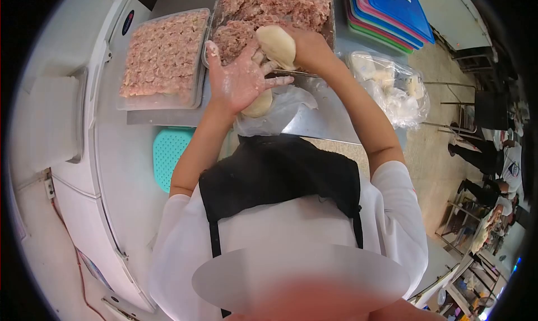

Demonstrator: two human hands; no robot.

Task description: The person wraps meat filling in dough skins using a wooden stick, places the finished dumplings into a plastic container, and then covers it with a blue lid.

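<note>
The dough round [277, 46] is up between the two hands, over the near edge of the big tray [334, 24] of mince [274, 4]; it looks thin, light and soft, likely to sag, stretch or tear under a pinch, so it is best held with flat fingers beneath and a light touch at the rim; smears on the left palm suggest a slick surface.

The left hand [238, 77] is wide open, palm showing and fingers spread, gripping nothing that shows, its fingers close by the dough's lower edge; the right hand [311, 45] is against the dough's other side, most of its fingers hidden, so I cannot tell how far they are closed.

By count: one dough round at the hands; one more pale round [259, 106], partly covered by the left wrist, on a plastic sheet [297, 108]; two meat containers, the big tray and a shallow box [159, 103] packed with rows; one clear bag [412, 105] of pale pieces, too jumbled to count; one stack of coloured lids [395, 4], number unclear; one worktop [336, 111].
</note>
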